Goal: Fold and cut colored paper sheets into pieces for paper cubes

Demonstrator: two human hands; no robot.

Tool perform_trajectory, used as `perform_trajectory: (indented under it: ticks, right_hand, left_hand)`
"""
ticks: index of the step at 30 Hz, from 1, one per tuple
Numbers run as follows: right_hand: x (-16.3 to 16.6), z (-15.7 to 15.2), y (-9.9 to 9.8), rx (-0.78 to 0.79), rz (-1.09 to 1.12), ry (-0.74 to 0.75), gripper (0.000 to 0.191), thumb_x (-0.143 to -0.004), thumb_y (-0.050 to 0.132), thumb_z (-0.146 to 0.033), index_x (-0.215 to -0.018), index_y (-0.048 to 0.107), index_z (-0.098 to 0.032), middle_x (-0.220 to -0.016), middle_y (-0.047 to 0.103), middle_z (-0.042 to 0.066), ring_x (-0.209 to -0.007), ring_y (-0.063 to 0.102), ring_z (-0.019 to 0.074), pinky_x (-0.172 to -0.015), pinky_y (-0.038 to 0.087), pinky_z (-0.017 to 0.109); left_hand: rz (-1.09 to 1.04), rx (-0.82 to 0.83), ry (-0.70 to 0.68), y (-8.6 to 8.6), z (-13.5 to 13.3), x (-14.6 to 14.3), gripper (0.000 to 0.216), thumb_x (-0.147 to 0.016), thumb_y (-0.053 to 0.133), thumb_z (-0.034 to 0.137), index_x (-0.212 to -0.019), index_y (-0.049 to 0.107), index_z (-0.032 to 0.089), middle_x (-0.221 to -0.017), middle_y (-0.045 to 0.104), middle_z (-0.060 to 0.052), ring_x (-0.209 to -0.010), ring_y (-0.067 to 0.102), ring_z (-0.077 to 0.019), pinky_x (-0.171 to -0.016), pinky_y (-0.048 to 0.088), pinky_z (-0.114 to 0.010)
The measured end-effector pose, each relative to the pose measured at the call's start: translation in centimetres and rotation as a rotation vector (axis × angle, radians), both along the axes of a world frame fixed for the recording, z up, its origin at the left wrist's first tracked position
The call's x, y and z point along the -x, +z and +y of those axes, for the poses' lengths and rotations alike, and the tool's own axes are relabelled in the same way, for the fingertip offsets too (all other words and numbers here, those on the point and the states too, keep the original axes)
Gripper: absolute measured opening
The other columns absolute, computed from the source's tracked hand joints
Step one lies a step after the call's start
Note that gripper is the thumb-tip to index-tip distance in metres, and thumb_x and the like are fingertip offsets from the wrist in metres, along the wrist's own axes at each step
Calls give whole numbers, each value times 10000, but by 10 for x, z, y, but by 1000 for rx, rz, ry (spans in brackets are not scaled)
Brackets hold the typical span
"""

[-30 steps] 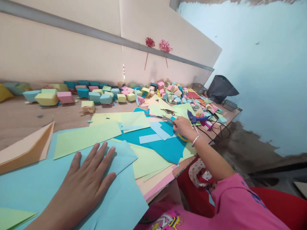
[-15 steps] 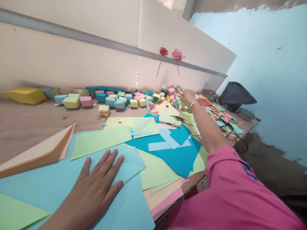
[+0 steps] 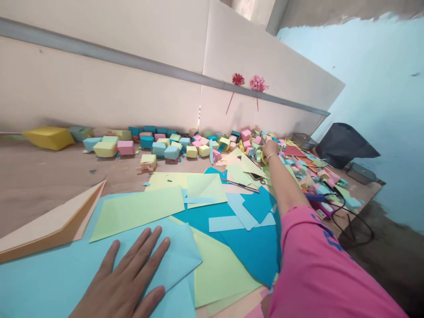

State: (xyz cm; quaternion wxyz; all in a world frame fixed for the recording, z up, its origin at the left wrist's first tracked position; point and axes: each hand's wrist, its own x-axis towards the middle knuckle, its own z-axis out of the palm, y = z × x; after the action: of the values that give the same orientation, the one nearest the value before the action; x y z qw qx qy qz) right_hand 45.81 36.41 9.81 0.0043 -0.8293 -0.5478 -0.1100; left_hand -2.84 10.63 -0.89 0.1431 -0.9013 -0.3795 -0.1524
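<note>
A cream panelled wall (image 3: pixel 132 39) with a grey strip (image 3: pixel 115 55) backs a long wooden table (image 3: pixel 43 176); 2 paper flowers, 1 red (image 3: pixel 237 79) and 1 pink (image 3: pixel 259 82), are stuck to the strip, and a pale blue wall (image 3: pixel 374 88) closes the room on the right.

The left hand (image 3: pixel 129 278) lies flat, palm down, on a light blue sheet (image 3: pixel 49 274); its fingers are straight and slightly spread, gripping nothing, only pressing the paper. Just beyond the fingertips lies a pale green sheet (image 3: pixel 137 210); off to their left a folded peach sheet (image 3: pixel 49 225) rests with 1 edge raised; to their right a teal sheet (image 3: pixel 251 251) overlaps other coloured paper.

The right hand (image 3: pixel 270 148), a bangle (image 3: pixel 272 156) on its wrist and a pink sleeve (image 3: pixel 314 265) on the arm, is stretched far across the table into a heap of small paper boxes (image 3: pixel 247 134). Its fingers are bent down among the boxes; it is too small and far off to tell whether they have closed on anything. A yellow loop (image 3: pixel 263 157) shows just under the palm; I cannot tell what it is.

Scissors (image 3: pixel 240 185) lie on the paper on the near side of those fingers; a row of folded boxes (image 3: pixel 159 148) runs to their left along the wall, ending in a large yellow box (image 3: pixel 49 137). To their right sit a dark bag (image 3: pixel 344 143) and a black cable (image 3: pixel 351 221).
</note>
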Motion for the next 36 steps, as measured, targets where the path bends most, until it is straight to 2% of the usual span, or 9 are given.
perform_trajectory:
  ticks: [5, 10, 13, 18, 25, 27, 29, 31, 36]
  right_hand:
    - [5, -11, 8, 10, 35, 34, 364, -929, 581, -376, -1221, 569, -161, -1219, 592, 95, -1034, 611, 211, -870, 534, 426]
    - [48, -51, 15, 133, 68, 366, 276, -941, 516, -313, -1091, 686, -157, -1058, 704, 53, -951, 637, 167, -824, 474, 261]
    - [77, -86, -2, 267, 68, 530, 235, -851, 608, -321, -998, 739, -193, -974, 737, 41, -890, 648, 165, -748, 435, 220]
    - [102, -128, -31, 349, -28, 564, 241, -801, 578, -194, -966, 743, -133, -982, 715, 157, -922, 643, 246, -702, 411, 275]
    - [121, -183, -21, 242, -77, 606, 291, -891, 466, -180, -1061, 699, -140, -1014, 676, 149, -966, 615, 235, -735, 427, 281]
    - [132, -213, -23, 236, -34, 708, 283, -908, 488, -212, -1117, 678, -203, -1051, 672, 91, -978, 609, 194, -781, 437, 263]
    - [144, -244, -31, 199, 86, 898, 264, -927, 483, -217, -1100, 682, -205, -1006, 672, 88, -934, 609, 195, -762, 445, 278]
    - [153, -269, -39, 151, 111, 992, 265, -949, 451, -205, -1068, 687, -190, -969, 665, 100, -908, 599, 201, -727, 442, 291]
    - [160, -289, -51, 86, -2, 1049, 268, -947, 435, -142, -979, 700, -172, -844, 634, 98, -790, 550, 191, -647, 381, 296]
  left_hand:
    - [-36, 21, -18, 2, 0, -1, 730, -916, 455, 553, -1548, 197, 293, -1521, 412, -69, -1378, 407, -305, -1186, 24, -470]
    - [-41, 93, 12, -3, -1, 0, 701, -923, 436, 578, -1537, 235, 306, -1548, 363, -61, -1408, 358, -313, -1181, 39, -505]
    - [-50, 171, 49, 0, -4, -4, 617, -951, 377, 547, -1510, 322, 294, -1560, 339, -62, -1427, 327, -309, -1179, 41, -528]
    - [-13, 358, 108, 15, -9, -14, 588, -974, 297, 502, -1489, 375, 227, -1590, 257, -91, -1469, 223, -313, -1157, 58, -595]
    - [-53, 389, 121, 18, -13, -16, 580, -973, 332, 490, -1484, 380, 221, -1596, 244, -104, -1474, 203, -317, -1156, 48, -600]
    - [-72, 382, 118, 16, -14, -17, 575, -974, 341, 485, -1479, 390, 217, -1594, 251, -107, -1473, 206, -320, -1158, 41, -602]
    - [-82, 372, 117, 16, -14, -17, 567, -975, 350, 481, -1484, 382, 233, -1597, 244, -98, -1476, 189, -326, -1158, 31, -609]
    - [-81, 365, 103, 18, -14, -18, 540, -980, 358, 471, -1487, 370, 284, -1602, 238, -70, -1482, 167, -322, -1159, 24, -607]
    - [-62, 394, 23, 27, -13, -20, 451, -997, 351, 460, -1439, 418, 401, -1586, 280, 19, -1484, 181, -285, -1168, -13, -583]
